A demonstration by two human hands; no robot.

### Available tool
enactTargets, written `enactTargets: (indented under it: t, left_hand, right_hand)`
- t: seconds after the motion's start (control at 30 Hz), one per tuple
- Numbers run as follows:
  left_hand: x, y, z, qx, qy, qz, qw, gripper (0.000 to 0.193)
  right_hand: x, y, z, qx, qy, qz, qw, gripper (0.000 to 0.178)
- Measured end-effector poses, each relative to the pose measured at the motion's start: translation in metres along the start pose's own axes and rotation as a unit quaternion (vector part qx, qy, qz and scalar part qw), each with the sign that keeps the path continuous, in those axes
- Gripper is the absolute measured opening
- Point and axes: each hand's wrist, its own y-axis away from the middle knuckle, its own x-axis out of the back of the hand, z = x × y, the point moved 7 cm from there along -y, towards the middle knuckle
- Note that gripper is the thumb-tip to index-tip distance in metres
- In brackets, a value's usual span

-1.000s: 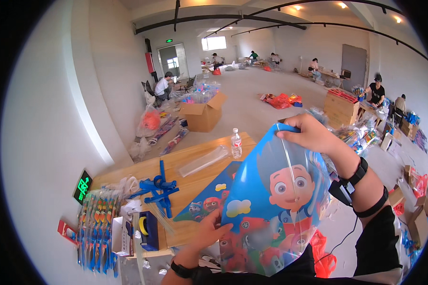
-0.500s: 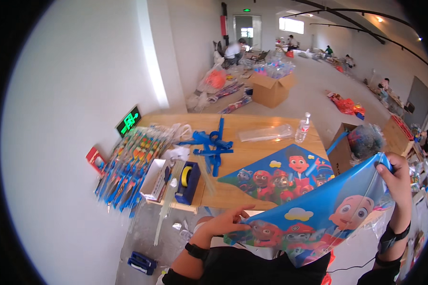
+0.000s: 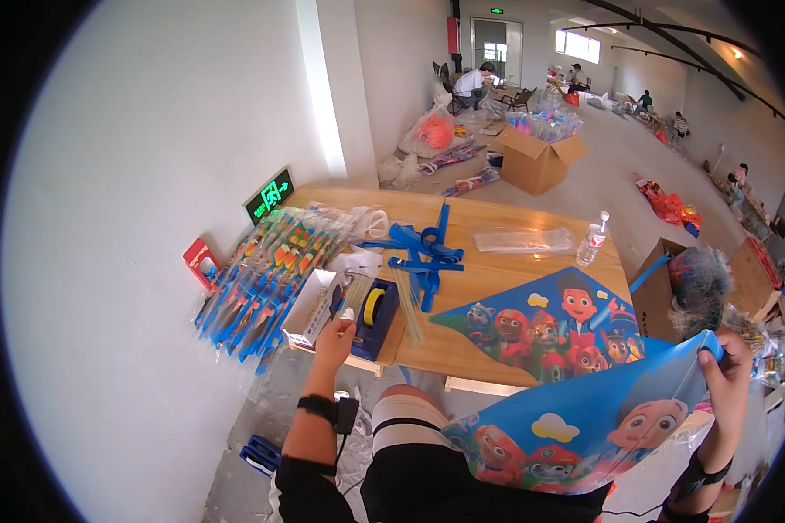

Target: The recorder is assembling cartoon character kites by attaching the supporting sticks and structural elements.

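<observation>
A blue printed kite sail with cartoon figures hangs over my lap, its upper right corner pinched in my right hand. At the table's near left, my left hand is closed at a small white piece, too small to name. It sits between an open white box and a blue tape dispenser with a yellow roll. Thin pale sticks lie on either side of the dispenser. Flat on the table is a second kite sail with similar figures.
Blue strips and clear plastic sleeves lie on the wooden table. A water bottle stands at its right edge, with packed kites at left. Beyond are cardboard boxes and seated people.
My left hand has let go of the kite sail's left side and reached forward to the small white piece by the tape dispenser. My right hand still holds its corner, now slightly lower.
</observation>
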Motion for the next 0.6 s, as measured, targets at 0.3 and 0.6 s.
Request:
enactTargets:
  t: [0.3,0.6]
  left_hand:
    - [-0.04,-0.036,-0.031,0.137,-0.009,-0.159,0.978,0.054]
    - [-0.04,-0.047,-0.063,0.208,0.007,-0.133,0.969,0.079]
  right_hand:
    - [0.011,0.027,-0.002,-0.066,-0.05,0.074,0.994,0.03]
    - [0.02,0.041,0.004,-0.059,-0.028,0.071,0.995,0.034]
